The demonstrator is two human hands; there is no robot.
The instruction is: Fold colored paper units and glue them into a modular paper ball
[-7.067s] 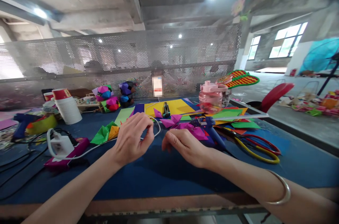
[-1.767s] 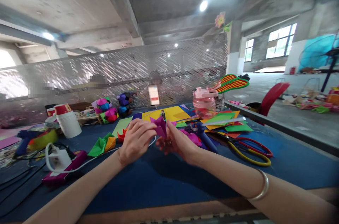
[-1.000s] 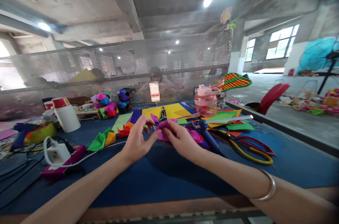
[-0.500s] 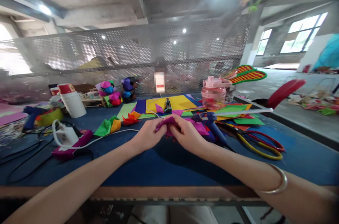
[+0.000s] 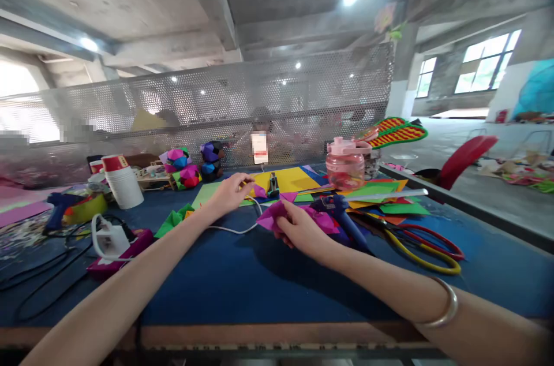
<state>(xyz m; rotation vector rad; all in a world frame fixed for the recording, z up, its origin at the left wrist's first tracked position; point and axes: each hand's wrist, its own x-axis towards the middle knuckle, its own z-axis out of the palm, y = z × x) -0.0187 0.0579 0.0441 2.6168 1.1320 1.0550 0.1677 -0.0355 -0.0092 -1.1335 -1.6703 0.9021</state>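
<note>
My right hand (image 5: 296, 227) pinches a folded magenta paper piece (image 5: 269, 217) above the blue table. My left hand (image 5: 232, 191) is off the paper, raised over the light green and yellow sheets (image 5: 296, 179), its fingers curled; whether anything is between them cannot be made out. A black stapler (image 5: 273, 185) stands on the sheets between the hands, with small purple paper pieces beside it. More magenta paper (image 5: 324, 220) lies behind my right hand, next to a blue glue gun (image 5: 341, 213). Green folded paper (image 5: 173, 220) is partly hidden by my left forearm.
Large scissors (image 5: 422, 245) with red and yellow handles lie at right. Behind are a pink bottle (image 5: 345, 167) and coloured paper balls (image 5: 187, 175). At left stand stacked paper cups (image 5: 123, 184) and a purple power strip (image 5: 119, 256) with cables. A lit phone (image 5: 260, 148) stands at the back.
My left hand has let go of the magenta paper and moved left and away from me. My right hand still holds the paper. The camera view has tilted slightly up.
</note>
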